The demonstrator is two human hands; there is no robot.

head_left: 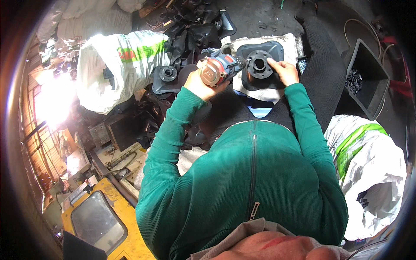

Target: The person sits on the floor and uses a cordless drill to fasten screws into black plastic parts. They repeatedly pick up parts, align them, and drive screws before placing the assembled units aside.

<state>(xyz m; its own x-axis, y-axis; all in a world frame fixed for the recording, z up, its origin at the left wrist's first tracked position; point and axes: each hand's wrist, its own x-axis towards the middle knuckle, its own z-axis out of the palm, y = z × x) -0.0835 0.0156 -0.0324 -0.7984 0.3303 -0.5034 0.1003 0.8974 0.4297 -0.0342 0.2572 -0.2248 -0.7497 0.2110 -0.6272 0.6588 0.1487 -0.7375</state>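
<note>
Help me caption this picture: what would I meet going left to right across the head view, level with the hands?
White bag, black flanged part, drill, second black flanged part, right hand, black textured covering, dark bin.

On the far left, pale sacks [93, 26] are piled up; just nearer, a white bag [93, 78] with a green band lies with its mouth open. Near left is a yellow cabinet [113, 191] with a rounded window [97, 221]. On the right, a tilted grey bin [376, 82] holds small dark pieces [354, 81]; nearer, another green-banded white bag [381, 160] sags, creased.
</note>
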